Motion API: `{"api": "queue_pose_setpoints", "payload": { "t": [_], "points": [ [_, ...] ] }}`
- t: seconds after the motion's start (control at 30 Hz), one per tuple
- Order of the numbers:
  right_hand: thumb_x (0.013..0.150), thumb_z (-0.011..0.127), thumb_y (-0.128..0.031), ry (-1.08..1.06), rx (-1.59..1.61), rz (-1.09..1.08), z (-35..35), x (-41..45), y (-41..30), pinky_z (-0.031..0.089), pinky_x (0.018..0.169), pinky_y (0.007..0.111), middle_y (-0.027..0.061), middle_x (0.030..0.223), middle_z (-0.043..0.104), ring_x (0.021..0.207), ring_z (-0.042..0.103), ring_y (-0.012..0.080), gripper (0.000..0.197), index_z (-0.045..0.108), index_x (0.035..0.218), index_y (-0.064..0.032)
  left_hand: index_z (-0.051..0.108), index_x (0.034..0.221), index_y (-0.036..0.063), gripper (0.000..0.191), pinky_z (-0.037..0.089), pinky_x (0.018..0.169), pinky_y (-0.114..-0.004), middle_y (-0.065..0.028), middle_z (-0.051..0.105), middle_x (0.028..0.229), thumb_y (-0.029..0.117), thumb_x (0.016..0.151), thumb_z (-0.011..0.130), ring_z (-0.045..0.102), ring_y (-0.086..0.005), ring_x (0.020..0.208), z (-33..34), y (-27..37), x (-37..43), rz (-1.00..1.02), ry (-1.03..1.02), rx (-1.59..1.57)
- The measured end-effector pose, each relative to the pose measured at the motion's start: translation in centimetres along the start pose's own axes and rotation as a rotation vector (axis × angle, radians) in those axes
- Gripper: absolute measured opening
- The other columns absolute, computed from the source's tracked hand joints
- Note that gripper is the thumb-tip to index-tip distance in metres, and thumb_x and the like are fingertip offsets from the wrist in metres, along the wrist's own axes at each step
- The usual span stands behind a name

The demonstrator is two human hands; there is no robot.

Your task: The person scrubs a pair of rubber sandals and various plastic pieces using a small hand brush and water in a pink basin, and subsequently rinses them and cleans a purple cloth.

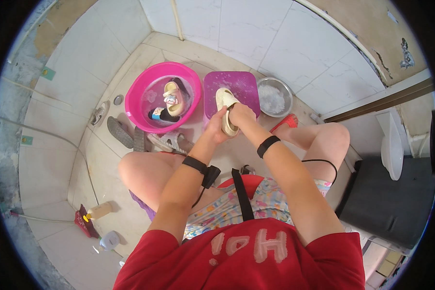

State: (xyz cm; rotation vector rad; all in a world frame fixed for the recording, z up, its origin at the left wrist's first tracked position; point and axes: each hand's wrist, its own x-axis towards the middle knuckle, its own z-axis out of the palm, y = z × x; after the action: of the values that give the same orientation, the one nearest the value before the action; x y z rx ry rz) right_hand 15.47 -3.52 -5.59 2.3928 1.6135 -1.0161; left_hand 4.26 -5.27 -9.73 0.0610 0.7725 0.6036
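A cream-coloured clog (pixel 226 97) is held at an angle over the near part of a purple plastic stool (pixel 244 85). My left hand (pixel 217 125) grips the clog along its left side near the heel. My right hand (pixel 243 115) is bent into the foot opening from the right. Its fingers are hidden there, so I cannot tell whether it holds anything. White suds spot the stool's top. To the left, a pink plastic basin (pixel 134 105) holds soapy water, another cream clog (pixel 174 103) with a charm, and dark slippers (pixel 163 115).
Right of the stool, a metal bowl (pixel 289 99) contains whitish, sudsy material. Grey slippers (pixel 119 131), a sneaker (pixel 100 113) and white sandals (pixel 172 140) lie left of my feet. Bottles (pixel 100 210) stand by the left wall. A dark lidded box (pixel 384 203) is at the right.
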Motion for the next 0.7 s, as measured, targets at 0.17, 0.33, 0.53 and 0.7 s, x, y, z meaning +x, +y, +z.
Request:
{"api": "queue_pose_setpoints", "payload": {
  "t": [0.17, 0.33, 0.53, 0.7],
  "points": [
    [0.091, 0.044, -0.031, 0.155, 0.069, -0.131, 2.3, -2.8, 1.5, 0.051, 0.085, 0.048, 0.0209, 0.108, 0.066, 0.099, 0.064, 0.0372, 0.039, 0.062, 0.119, -0.0105, 0.052, 0.128, 0.0136, 0.045, 0.043, 0.092, -0.050, -0.0072, 0.061, 0.119, 0.046, 0.098, 0.042, 0.057, -0.0267, 0.109, -1.0, 0.1, 0.7, 0.050, -0.026, -0.009],
    [0.091, 0.046, -0.032, 0.122, 0.018, -0.120, 1.7, -3.4, 0.9, 0.051, 0.085, 0.048, 0.0213, 0.109, 0.066, 0.100, 0.064, 0.0381, 0.040, 0.062, 0.119, -0.0100, 0.052, 0.128, 0.0148, 0.043, 0.043, 0.091, -0.050, -0.0063, 0.061, 0.119, 0.046, 0.099, 0.042, 0.057, -0.0264, 0.108, -1.4, -0.5, 0.9, 0.076, -0.042, 0.044],
    [0.090, 0.048, -0.031, 0.044, 0.009, 0.065, 1.7, -0.1, 0.7, 0.051, 0.086, 0.047, 0.0213, 0.109, 0.066, 0.100, 0.064, 0.0385, 0.038, 0.063, 0.118, -0.0092, 0.053, 0.127, 0.0166, 0.043, 0.043, 0.088, -0.048, -0.0052, 0.060, 0.119, 0.047, 0.098, 0.042, 0.058, -0.0249, 0.103, -0.1, -0.2, 0.1, 0.002, 0.073, 0.030],
    [0.089, 0.047, -0.027, 0.091, 0.066, -0.251, 3.6, -1.6, 3.2, 0.050, 0.087, 0.048, 0.0227, 0.109, 0.065, 0.099, 0.063, 0.0401, 0.040, 0.061, 0.120, -0.0069, 0.053, 0.126, 0.0170, 0.044, 0.043, 0.086, -0.048, -0.0056, 0.061, 0.116, 0.049, 0.098, 0.040, 0.058, -0.0247, 0.103, -1.4, 0.2, 0.0, -0.015, 0.026, 0.011]
  ]
}}
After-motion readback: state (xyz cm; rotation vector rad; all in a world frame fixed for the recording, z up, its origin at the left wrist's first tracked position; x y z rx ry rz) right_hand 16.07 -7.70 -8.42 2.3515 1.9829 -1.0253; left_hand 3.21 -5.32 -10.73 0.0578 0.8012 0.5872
